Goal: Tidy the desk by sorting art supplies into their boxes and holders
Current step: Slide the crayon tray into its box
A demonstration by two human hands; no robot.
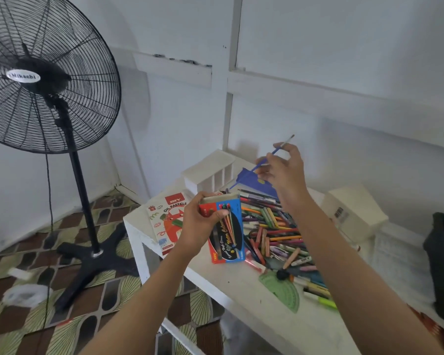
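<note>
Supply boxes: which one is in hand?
The red-and-blue pencil box, gripped by the left hand; the oil pastels box lies flat on the desk, untouched.

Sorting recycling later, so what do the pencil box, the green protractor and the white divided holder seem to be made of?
Pencil box: glossy printed cardboard, judging by its folded open flap. Green protractor: translucent plastic; the desk shows through it. White divided holder: matte, thin flat partitions, perhaps painted wood or plastic; cannot tell.

Open desk (236,290) strip along near edge, left of green protractor (285,290). Crayon pile (272,231) crowds the middle; white holder (210,167) walls the back.
</note>
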